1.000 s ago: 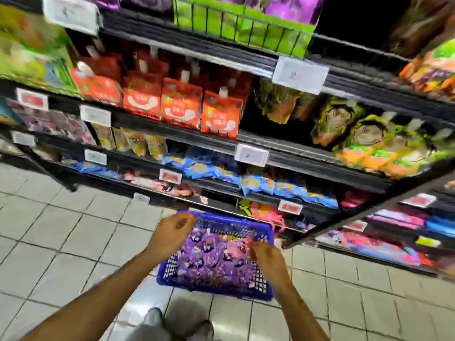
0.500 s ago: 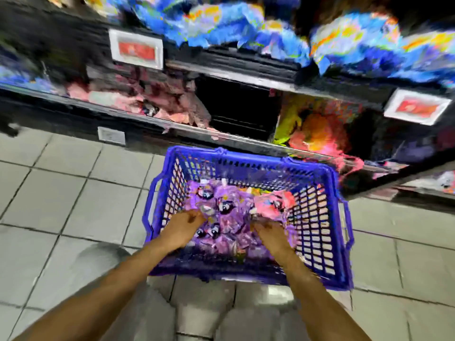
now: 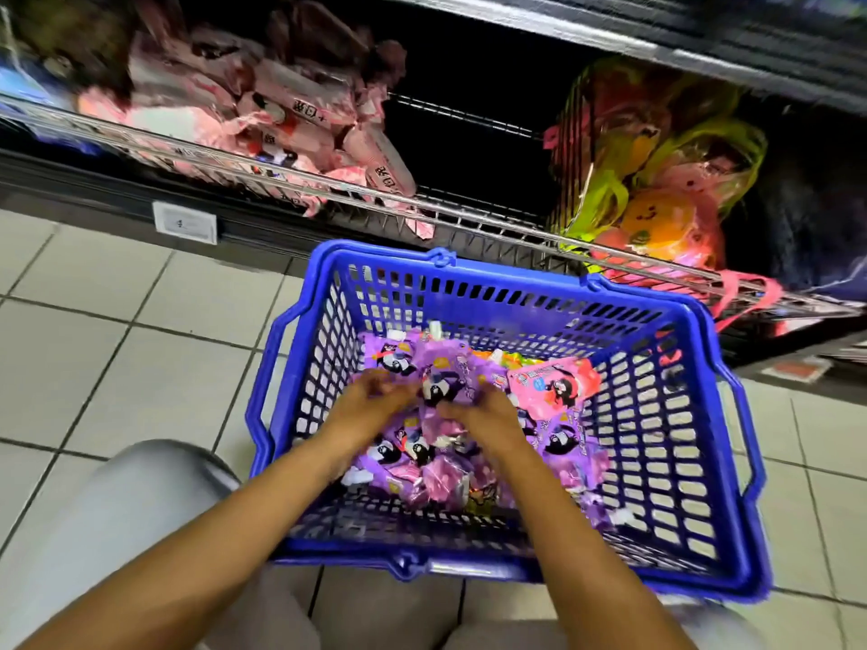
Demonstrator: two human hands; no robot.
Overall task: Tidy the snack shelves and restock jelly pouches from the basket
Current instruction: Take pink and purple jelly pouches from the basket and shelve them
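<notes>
Both hands, left hand (image 3: 370,405) and right hand (image 3: 483,415), pinch one purple jelly pouch (image 3: 443,377) over the blue basket (image 3: 516,293), its long axis near-to-far, spout pointing at the far shelf.

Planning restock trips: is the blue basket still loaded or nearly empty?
Loaded: purple jelly pouches cover the blue basket floor.

A shop aisle. Wire-fronted shelves (image 3: 356,190) hold packaged snacks (image 3: 291,119), with a price tag (image 3: 184,222) and a blue shopping basket (image 3: 474,293) on floor tiles (image 3: 117,349).
</notes>
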